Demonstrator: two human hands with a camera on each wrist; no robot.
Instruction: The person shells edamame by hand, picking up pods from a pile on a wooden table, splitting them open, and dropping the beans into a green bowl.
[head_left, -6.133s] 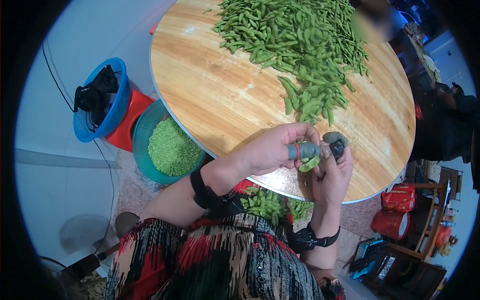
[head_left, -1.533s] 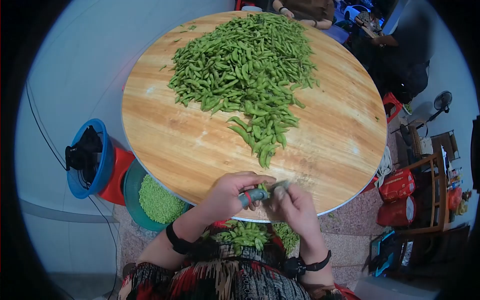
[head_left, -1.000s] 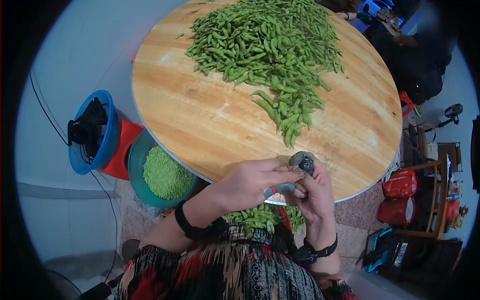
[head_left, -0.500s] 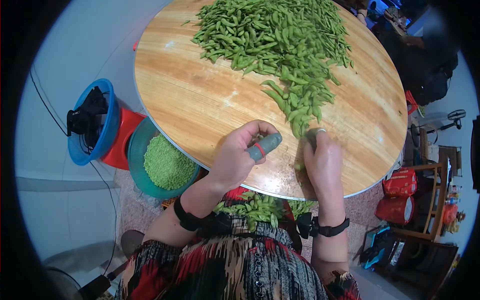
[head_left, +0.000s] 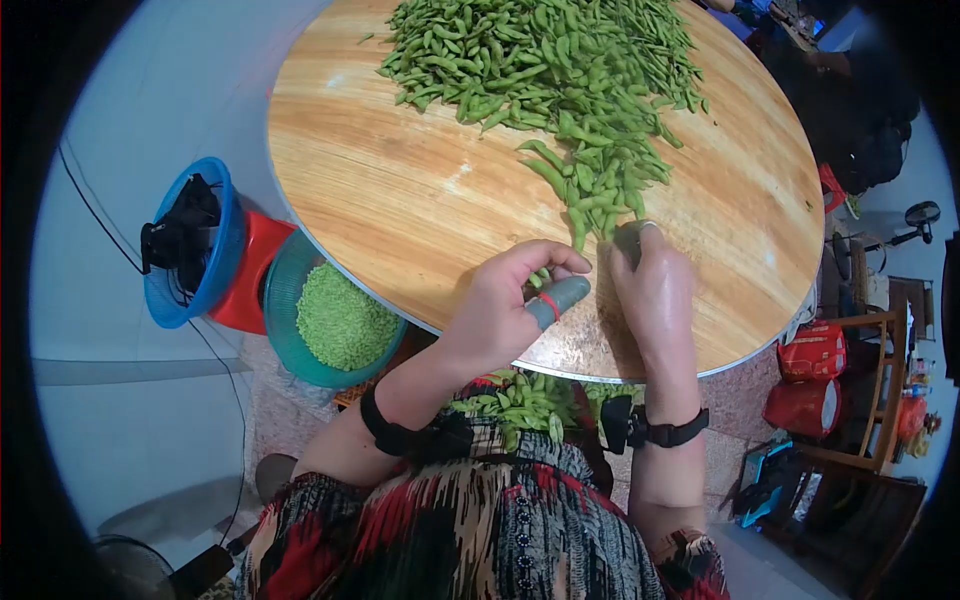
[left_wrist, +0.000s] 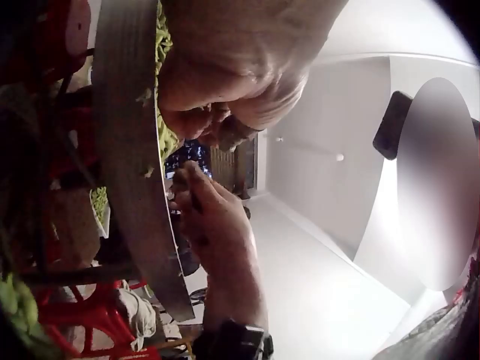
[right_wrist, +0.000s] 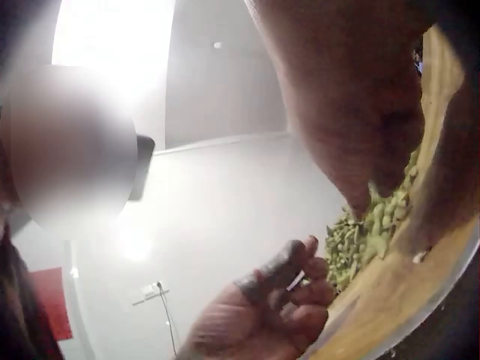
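Two hands over the round table (head_left: 380,190), partly masking their own work. Right hand (head_left: 657,300), at 5 o'clock on the tabletop, had its fingertips at the near tip of the pod pile (head_left: 545,75); back of the hand hid the grip, so could not tell whether it pinched a pod. Left hand (head_left: 500,310), at 6 o'clock, had fingers bent narrowly round green pieces (head_left: 540,278), too small to call pods or beans; its grey thumb cover (head_left: 562,297) blocked part of them. Pile ran from 12 o'clock, cut off by the top edge, down toward the right hand. Loose pods (head_left: 525,402) lay in the lap at 6 o'clock, partly covered by the left forearm. Shelled beans (head_left: 345,318) sat in a green tub (head_left: 284,325) at 8 o'clock, its side tucked under the table rim. One second earlier the hands met near the table edge; now they were apart, right hand farther out at the pods. Left wrist view added a red stool (left_wrist: 86,306) at 8 o'clock, below the tabletop; the right wrist view added a wall socket (right_wrist: 151,290) at 7 o'clock. Both wrist views had a blurred oval patch.
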